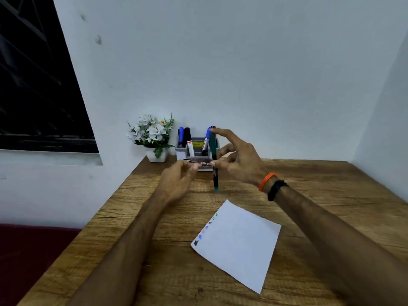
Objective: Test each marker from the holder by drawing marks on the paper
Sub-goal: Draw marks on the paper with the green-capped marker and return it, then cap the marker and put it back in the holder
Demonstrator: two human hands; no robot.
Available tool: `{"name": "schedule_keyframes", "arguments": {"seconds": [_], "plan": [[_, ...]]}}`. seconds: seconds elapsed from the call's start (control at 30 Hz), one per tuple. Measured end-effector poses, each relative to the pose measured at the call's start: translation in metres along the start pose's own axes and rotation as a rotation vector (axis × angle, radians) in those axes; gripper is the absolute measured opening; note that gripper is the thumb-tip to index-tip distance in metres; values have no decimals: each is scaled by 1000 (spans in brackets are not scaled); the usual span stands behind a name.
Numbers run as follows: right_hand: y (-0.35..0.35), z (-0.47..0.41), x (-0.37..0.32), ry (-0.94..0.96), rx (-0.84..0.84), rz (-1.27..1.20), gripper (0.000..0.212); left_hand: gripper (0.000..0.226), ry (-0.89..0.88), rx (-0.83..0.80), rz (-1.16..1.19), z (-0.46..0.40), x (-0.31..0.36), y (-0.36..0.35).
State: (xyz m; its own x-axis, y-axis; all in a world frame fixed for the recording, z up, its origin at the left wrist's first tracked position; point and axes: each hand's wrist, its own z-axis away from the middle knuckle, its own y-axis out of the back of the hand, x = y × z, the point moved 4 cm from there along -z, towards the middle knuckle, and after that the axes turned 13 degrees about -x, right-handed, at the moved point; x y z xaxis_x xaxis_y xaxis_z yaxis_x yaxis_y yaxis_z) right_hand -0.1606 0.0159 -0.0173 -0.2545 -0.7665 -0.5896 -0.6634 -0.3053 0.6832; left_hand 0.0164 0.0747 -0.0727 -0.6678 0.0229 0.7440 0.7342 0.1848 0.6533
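Observation:
A grey marker holder stands at the back of the wooden table with blue and black markers upright in it. My right hand pinches a green marker, held upright in front of the holder with its coloured end pointing down; the index finger touches its top end. My left hand hovers just left of the marker with loosely curled fingers and holds nothing that I can see. A white sheet of paper lies nearer to me, with several small coloured marks along its left edge.
A small white pot of white flowers sits left of the holder against the wall. A dark window is at the far left. The table's left edge runs diagonally, with a dark red surface below it.

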Motion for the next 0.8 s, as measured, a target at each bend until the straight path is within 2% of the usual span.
{"name": "schedule_keyframes", "arguments": {"seconds": [0.1, 0.2, 0.63, 0.73, 0.8], "plan": [[-4, -23, 0, 13, 21, -12, 75, 58, 95, -14, -413, -7, -26, -4], [-10, -48, 1, 25, 76, -1, 74, 63, 157, -85, -589, -10, -43, -10], [-23, -138, 4, 60, 256, -13, 78, 64, 188, -107, -613, -13, -49, -14], [-28, -147, 8, 30, 246, 30, 76, 64, 186, -112, -615, -13, -49, -13], [-36, -149, 11, 7, 206, 91, 67, 63, 186, -112, -618, -13, -49, -13]]}}
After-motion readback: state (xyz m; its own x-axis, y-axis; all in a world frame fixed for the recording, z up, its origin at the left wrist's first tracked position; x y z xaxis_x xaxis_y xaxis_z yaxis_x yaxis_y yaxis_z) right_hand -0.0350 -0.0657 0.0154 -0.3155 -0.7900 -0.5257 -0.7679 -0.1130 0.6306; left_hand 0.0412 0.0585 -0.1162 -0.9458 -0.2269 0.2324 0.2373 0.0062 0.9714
